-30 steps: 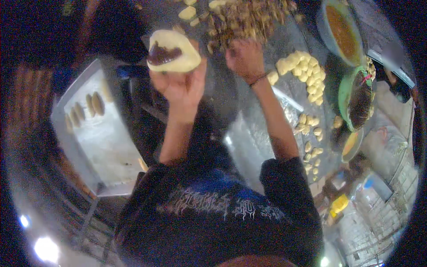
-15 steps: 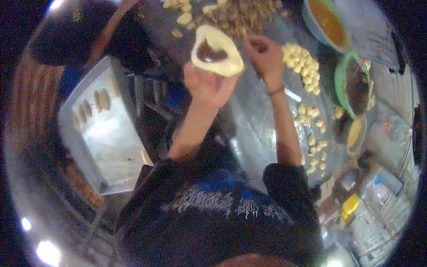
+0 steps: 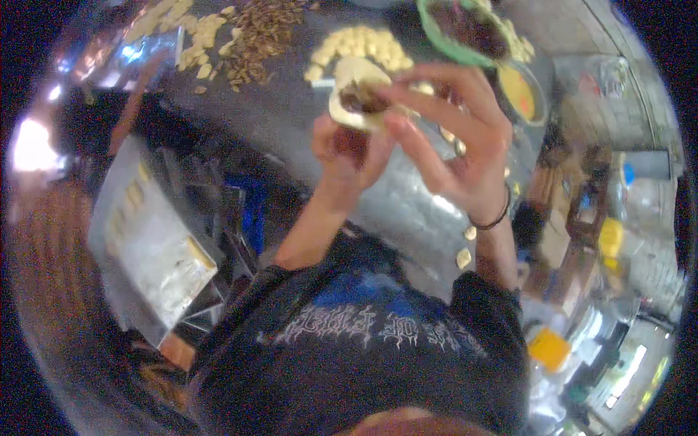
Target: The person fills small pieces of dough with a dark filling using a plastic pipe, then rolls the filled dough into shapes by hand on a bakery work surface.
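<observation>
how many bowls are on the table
2 that show. A green-rimmed bowl of dark filling sits at the table's far edge; a smaller bowl of orange liquid lies beside it, behind the right hand. Others may be out of view.

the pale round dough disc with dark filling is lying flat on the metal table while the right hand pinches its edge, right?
Not quite. The pale round dough disc with dark filling is not lying on the metal table; the left hand holds it up above the surface. The right hand does pinch its edge, as the head view shows.
</observation>
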Demonstrator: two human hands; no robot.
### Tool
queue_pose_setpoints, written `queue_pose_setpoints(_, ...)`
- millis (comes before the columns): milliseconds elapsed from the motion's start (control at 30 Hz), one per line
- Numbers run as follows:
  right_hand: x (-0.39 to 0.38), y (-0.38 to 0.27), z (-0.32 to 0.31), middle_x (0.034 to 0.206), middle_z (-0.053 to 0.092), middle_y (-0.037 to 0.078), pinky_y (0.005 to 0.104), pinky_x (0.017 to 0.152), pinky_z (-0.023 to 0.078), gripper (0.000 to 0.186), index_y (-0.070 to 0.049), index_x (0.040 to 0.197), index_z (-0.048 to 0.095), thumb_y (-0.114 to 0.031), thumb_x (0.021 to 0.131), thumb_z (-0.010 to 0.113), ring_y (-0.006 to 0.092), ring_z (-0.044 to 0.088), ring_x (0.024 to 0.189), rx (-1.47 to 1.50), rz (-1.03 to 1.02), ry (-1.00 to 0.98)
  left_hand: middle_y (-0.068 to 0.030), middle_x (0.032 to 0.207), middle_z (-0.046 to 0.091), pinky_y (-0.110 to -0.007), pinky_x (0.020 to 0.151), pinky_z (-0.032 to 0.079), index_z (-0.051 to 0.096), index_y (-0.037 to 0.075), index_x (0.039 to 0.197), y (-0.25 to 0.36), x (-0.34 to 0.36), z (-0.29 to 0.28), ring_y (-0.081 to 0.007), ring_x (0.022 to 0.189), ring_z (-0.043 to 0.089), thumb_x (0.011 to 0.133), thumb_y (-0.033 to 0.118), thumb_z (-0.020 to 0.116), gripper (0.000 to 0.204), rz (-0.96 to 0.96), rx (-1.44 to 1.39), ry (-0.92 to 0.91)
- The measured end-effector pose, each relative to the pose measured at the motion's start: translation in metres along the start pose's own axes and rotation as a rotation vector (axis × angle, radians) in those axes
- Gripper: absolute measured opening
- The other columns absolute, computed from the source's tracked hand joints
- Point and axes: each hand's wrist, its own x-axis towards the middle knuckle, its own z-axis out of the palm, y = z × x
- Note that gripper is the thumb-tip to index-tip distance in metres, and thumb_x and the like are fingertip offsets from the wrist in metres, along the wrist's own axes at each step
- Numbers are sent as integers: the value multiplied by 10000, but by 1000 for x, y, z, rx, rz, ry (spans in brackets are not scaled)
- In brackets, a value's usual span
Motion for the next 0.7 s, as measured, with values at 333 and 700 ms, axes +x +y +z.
queue_pose_setpoints(333,-106,-32,-100,962,673,63,321,645,504,338,-103,983,749,-132,647,770,221,639,786,-371,-369,128,-120,1239,596,-358,985,456,529,30,1252,17,-72,95,-250,1104,588,803,414,636,600,-450,-1081,-324)
queue_pose_setpoints(700,-116,-19,-156,1326,509,245,494,952,461,560,-11,1392,441,-226,921,656,400,530,1175,809,402,-126,-55,1040,603,-305,882,496,545,53,1107,45,-30,115,-159,1011,603,922,174,632,238,-623,-631,-543)
